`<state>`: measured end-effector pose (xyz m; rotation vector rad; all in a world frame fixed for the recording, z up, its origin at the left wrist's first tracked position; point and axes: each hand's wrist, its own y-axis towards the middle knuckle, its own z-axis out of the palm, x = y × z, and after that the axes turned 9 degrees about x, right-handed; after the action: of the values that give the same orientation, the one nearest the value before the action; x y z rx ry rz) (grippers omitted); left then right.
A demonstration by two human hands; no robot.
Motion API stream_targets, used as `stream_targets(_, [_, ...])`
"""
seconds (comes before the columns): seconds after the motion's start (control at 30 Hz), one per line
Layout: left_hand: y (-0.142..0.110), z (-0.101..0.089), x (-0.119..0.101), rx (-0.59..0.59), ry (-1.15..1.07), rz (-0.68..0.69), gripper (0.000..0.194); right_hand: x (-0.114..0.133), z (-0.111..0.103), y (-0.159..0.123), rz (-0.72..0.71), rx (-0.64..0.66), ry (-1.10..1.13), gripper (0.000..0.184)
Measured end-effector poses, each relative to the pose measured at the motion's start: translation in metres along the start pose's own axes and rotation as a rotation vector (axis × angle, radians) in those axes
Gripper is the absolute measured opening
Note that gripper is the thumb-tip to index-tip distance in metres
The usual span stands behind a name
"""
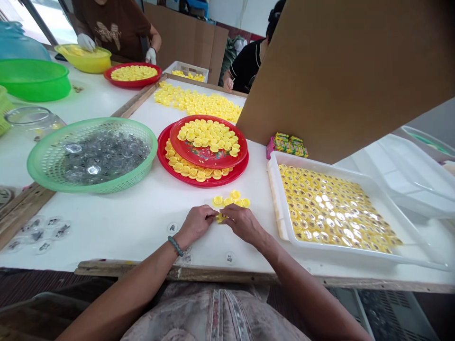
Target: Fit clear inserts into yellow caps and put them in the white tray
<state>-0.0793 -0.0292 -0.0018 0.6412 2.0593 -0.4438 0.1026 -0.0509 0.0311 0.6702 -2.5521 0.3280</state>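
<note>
My left hand (pixel 197 222) and my right hand (pixel 243 224) meet over the white table, fingertips closed on a small yellow plastic piece (pixel 222 218) between them. Fingers cover most of that piece. Just beyond it lie several loose yellow round pieces (pixel 235 194). Clear round discs with dark prints are scattered near my wrists, one disc (pixel 172 228) left of my left hand and another disc (pixel 230 257) close to the front edge. A larger group of clear discs (pixel 43 235) lies farther left.
Stacked red plates (pixel 163 166) hold yellow pieces ahead. A green colander (pixel 35 163) of clear discs stands left. At right, a white tray (pixel 282 227) holds rows of finished-looking yellow pieces beside a cardboard sheet (pixel 341 71). Two people work across the table, one wearing white gloves (pixel 86 42).
</note>
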Motion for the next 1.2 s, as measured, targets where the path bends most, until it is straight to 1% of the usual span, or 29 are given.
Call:
stream_targets(0.13, [0.000, 0.000, -0.001, -0.006, 0.006, -0.045, 0.026, 0.003, 0.006, 0.000, 0.084, -0.020, -0.074, 0.010])
stream_targets(0.23, [0.000, 0.001, -0.002, -0.008, 0.003, -0.048, 0.026, 0.006, 0.012, -0.002, 0.140, -0.024, -0.148, 0.007])
stream_targets(0.33, [-0.001, 0.000, -0.004, -0.005, -0.011, -0.056, 0.028, 0.010, 0.015, -0.003, 0.166, 0.005, -0.211, 0.008])
stream_targets(0.43, [-0.001, 0.000, -0.005, 0.001, -0.014, -0.095, 0.030, 0.015, 0.016, -0.003, 0.199, 0.035, -0.262, 0.010])
stream_targets(0.6, [-0.001, 0.001, -0.005, -0.007, -0.016, -0.111, 0.028, 0.024, 0.018, -0.002, 0.212, 0.044, -0.362, 0.014])
stream_targets(0.67, [-0.001, 0.001, -0.005, -0.016, -0.012, -0.112, 0.028, 0.022, 0.016, -0.001, 0.200, 0.052, -0.353, 0.014])
stream_targets(0.73, [-0.002, 0.002, -0.005, -0.019, -0.013, -0.105, 0.028, 0.017, 0.014, -0.003, 0.172, 0.049, -0.280, 0.015])
stream_targets(0.8, [-0.003, 0.003, -0.004, -0.006, -0.025, -0.095, 0.026, 0.009, 0.012, -0.008, 0.163, 0.005, -0.211, 0.015])
stream_targets(0.87, [-0.004, 0.004, -0.003, -0.007, -0.041, -0.094, 0.025, 0.002, 0.010, -0.017, 0.205, -0.057, -0.192, 0.014])
stream_targets(0.93, [-0.005, 0.003, -0.001, -0.054, -0.031, -0.101, 0.025, -0.003, 0.006, -0.028, 0.273, -0.090, -0.209, 0.016])
stream_targets(1.03, [-0.003, 0.001, -0.001, -0.220, 0.061, -0.072, 0.024, -0.004, -0.005, -0.036, 0.338, -0.124, -0.270, 0.016])
stream_targets(1.1, [0.000, -0.002, -0.002, -0.303, 0.130, -0.028, 0.025, -0.001, -0.015, -0.031, 0.302, -0.165, -0.321, 0.017])
stream_targets(1.2, [0.003, -0.005, -0.002, -0.318, 0.175, 0.005, 0.025, 0.006, -0.022, -0.007, 0.156, -0.187, -0.397, 0.020])
